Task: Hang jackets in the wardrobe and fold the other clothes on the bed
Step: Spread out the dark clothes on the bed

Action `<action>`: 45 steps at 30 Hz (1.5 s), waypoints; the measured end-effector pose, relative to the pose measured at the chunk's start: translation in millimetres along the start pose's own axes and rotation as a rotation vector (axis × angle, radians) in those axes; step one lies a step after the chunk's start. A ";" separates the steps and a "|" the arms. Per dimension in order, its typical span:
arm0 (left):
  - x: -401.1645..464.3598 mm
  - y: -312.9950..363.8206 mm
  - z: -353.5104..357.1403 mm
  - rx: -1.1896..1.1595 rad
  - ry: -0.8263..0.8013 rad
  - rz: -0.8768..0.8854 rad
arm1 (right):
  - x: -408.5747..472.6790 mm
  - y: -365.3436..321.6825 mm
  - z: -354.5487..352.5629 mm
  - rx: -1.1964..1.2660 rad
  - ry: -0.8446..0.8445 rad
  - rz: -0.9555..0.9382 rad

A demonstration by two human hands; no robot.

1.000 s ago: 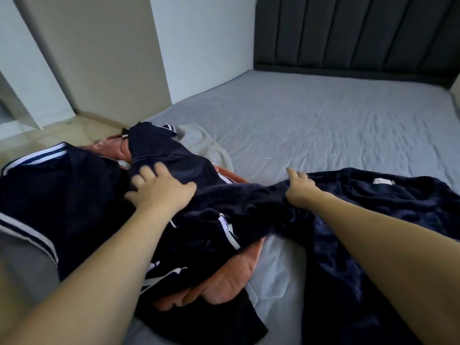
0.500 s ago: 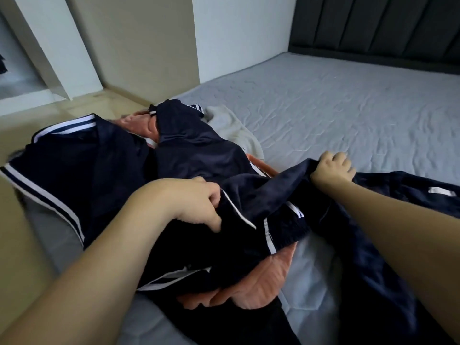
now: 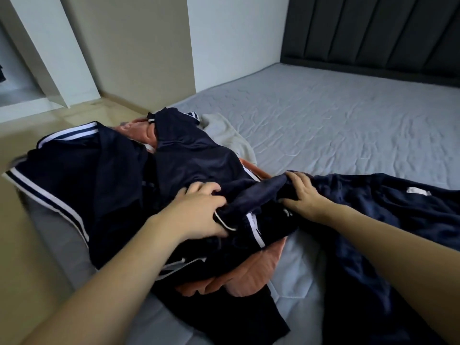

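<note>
Both hands were down in the pile at the bed's [image 3: 336, 120] near-left corner. The left hand [image 3: 199, 212] had its grip closed, fingers curled over a bunched fold of the navy fleece garment [image 3: 388, 220], with white piping showing right under the knuckles. The right hand [image 3: 302, 195] sat just at its three o'clock, fingers bent over the same dark fold, thumb stretched toward nine o'clock along the cloth; that grip looked only half closed, draped on the fabric more than clamped. Between the two hands ran a short ridge of fleece, rucked up. From the right hand the rest of the fleece spread away to three and four o'clock across the grey sheet, a small white label [image 3: 418, 191] lying on it. At ten o'clock of the left hand lay the navy track jacket [image 3: 82, 175], its white-striped hem hanging over the mattress edge. An orange garment [image 3: 251, 275] poked out from under the pile at six o'clock, and a cream cloth [image 3: 229, 135] showed at twelve. The dark padded headboard [image 3: 373, 33] stood well apart, far side.
</note>
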State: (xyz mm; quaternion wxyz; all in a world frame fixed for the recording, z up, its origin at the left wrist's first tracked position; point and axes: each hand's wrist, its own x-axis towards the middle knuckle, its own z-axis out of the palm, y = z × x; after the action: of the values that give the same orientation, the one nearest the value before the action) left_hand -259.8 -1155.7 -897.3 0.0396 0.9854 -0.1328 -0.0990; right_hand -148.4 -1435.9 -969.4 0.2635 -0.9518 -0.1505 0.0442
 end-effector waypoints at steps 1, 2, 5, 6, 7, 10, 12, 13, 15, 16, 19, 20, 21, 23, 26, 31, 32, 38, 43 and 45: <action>4.6 -0.8 -4.8 0.059 0.082 0.003 | -0.8 -0.9 -1.9 -0.002 -0.079 0.010; 5.8 1.2 -17.5 -0.035 0.153 -0.031 | -1.5 0.0 -4.2 -0.024 -0.125 0.017; 24.8 -28.8 -74.6 -0.530 0.352 -0.327 | -2.7 10.0 -8.5 -0.170 -0.130 0.067; 29.8 -42.4 -91.8 -0.529 0.435 -0.445 | -4.4 10.5 -8.8 -0.199 -0.132 0.097; 32.6 -55.1 -101.7 -0.411 0.491 -0.561 | -5.8 10.0 -7.7 -0.202 -0.148 0.129; 29.0 -50.2 -95.2 -0.011 0.468 -0.712 | -8.0 2.0 0.3 -0.139 -0.216 0.122; 27.2 -15.6 -75.5 0.097 0.540 -0.506 | -11.0 -0.1 4.1 -0.198 -0.190 0.110; 29.5 0.4 -60.0 0.100 0.528 -0.340 | -14.5 1.0 5.3 -0.249 -0.150 0.121; 30.9 27.1 -27.0 0.013 0.282 -0.058 | -29.0 6.1 5.4 -0.317 -0.043 0.182; 33.2 29.2 -13.5 -0.016 0.137 -0.025 | -39.0 10.3 5.3 -0.359 0.000 0.227; 37.6 4.1 9.0 0.095 0.083 -0.120 | -67.3 22.1 5.2 -0.446 0.002 0.399; 37.6 -2.4 12.7 0.181 0.123 -0.115 | -73.0 23.3 3.9 -0.421 -0.009 0.442; 36.2 -3.8 14.2 0.269 0.154 -0.063 | -76.9 23.4 1.7 -0.400 -0.015 0.449; 30.7 4.0 12.0 0.431 0.248 0.089 | -84.6 20.3 -7.9 -0.383 0.009 0.382; 22.2 8.6 -5.4 0.599 0.310 -0.041 | -92.4 17.9 -23.0 -0.384 0.079 0.189; 24.3 62.4 -40.3 0.324 0.113 -0.194 | -101.5 13.0 -12.5 -0.392 -0.411 0.045; 30.3 85.7 -39.1 0.105 0.226 -0.080 | -102.4 16.2 -10.2 -0.327 -0.391 0.050; 59.8 172.4 36.2 0.286 -0.372 -0.072 | -142.4 82.5 -47.6 -0.349 -0.080 0.320; 83.3 286.4 28.2 0.387 -0.252 0.034 | -234.3 184.2 -108.9 -0.403 -0.037 0.723; 94.8 342.4 32.5 0.197 -0.178 0.200 | -269.4 218.1 -129.4 -0.369 0.035 0.854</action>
State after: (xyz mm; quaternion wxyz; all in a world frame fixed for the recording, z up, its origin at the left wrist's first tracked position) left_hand -263.9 -1512.2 -910.9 -0.0594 0.9538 -0.2421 -0.1679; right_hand -326.1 -1760.4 -969.4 0.0505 -0.9602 0.2538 0.1051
